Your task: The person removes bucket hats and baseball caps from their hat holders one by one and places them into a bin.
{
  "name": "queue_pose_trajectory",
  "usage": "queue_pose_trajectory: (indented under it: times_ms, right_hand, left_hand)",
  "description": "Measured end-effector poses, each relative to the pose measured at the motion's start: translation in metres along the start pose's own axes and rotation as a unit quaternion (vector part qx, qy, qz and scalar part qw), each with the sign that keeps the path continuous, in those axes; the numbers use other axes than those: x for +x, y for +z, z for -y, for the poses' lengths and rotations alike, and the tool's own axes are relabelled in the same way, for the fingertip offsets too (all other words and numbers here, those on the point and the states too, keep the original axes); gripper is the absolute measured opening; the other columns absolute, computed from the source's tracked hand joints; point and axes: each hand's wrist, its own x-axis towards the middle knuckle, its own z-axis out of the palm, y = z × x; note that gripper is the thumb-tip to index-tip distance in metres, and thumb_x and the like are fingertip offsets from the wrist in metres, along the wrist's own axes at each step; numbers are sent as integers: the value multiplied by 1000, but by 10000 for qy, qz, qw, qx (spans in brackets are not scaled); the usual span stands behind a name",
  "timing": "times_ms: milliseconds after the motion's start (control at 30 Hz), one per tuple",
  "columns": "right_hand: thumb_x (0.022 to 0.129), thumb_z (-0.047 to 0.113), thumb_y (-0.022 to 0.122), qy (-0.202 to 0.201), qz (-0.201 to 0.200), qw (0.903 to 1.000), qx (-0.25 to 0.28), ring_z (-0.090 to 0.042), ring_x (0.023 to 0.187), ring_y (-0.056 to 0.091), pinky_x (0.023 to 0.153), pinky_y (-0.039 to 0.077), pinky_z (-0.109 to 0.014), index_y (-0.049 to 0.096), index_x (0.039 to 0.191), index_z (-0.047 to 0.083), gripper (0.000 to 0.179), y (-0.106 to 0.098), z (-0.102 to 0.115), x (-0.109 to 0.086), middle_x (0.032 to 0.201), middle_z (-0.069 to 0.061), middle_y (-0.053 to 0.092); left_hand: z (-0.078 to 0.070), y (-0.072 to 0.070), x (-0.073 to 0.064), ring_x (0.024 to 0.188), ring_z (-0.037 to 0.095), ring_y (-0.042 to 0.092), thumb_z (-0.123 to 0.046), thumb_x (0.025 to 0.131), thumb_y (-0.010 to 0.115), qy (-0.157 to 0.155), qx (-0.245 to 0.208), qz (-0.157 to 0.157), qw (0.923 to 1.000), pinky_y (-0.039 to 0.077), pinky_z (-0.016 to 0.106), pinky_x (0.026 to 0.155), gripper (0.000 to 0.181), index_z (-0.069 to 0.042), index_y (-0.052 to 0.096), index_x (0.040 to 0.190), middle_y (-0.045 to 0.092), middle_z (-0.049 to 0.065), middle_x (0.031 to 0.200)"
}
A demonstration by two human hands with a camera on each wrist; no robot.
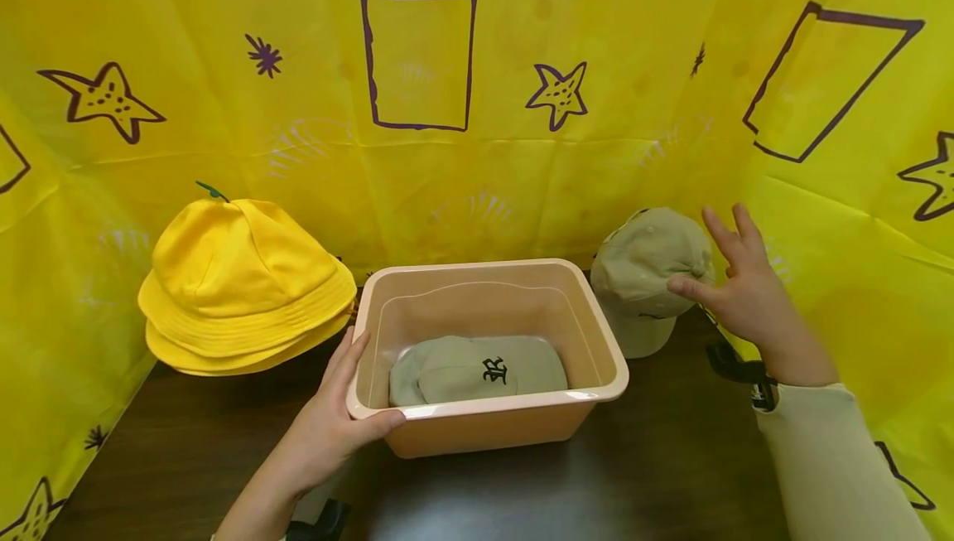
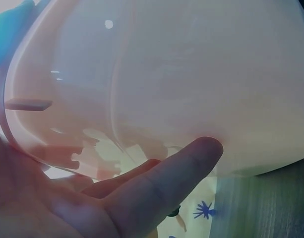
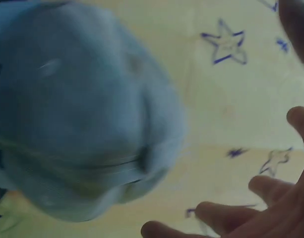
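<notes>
A pinkish-beige plastic bin (image 1: 477,429) stands in the middle of the table. Inside it lies a khaki baseball cap (image 1: 455,371) with a black letter emblem. My left hand (image 1: 331,425) holds the bin's near left corner, its thumb along the front and fingers along the left side. In the left wrist view the thumb (image 2: 166,191) lies against the bin's wall (image 2: 201,84). To the right, a second khaki cap (image 1: 652,263) leans by the backdrop. My right hand (image 1: 749,292) is spread beside this cap (image 3: 77,109), with nothing in its grasp; the right wrist view shows them apart.
Several stacked yellow bucket hats (image 1: 246,284) with a green stem on top stand left of the bin. A yellow cloth backdrop (image 1: 417,185) with purple stars and frames surrounds the dark wooden table (image 1: 656,466) at the back and sides.
</notes>
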Motion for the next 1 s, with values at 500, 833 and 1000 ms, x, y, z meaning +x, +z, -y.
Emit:
queue_pose_trajectory:
  times_ms: [500,833,1000]
  right_hand:
    - [85,19,81,-162,-563,9932,-1002,-62,128,32,97,28,-73,47,147,2,72,30,-36,-2,144,-40,33]
    - [77,2,83,-892,-1445,9746,-1461,-48,102,60,85,45,-61,71,113,-5,39,44,-35,2,111,-30,66]
    - [81,2,80,-600,-1806,9716,-1404,-46,93,65,78,48,-57,74,109,-3,28,48,-34,1,106,-26,69]
  left_hand:
    - [2,1,0,134,38,38,-30,82,84,84,-108,37,9999,39,45,101,101,-17,20,160,-1,6,165]
    - [1,0,-2,136,43,34,-29,81,84,63,-190,11,9998,32,59,103,102,-17,21,160,-2,8,165]
    - [2,0,-2,136,41,35,-30,82,84,47,-211,15,9998,34,57,103,101,-19,21,160,-3,8,165]
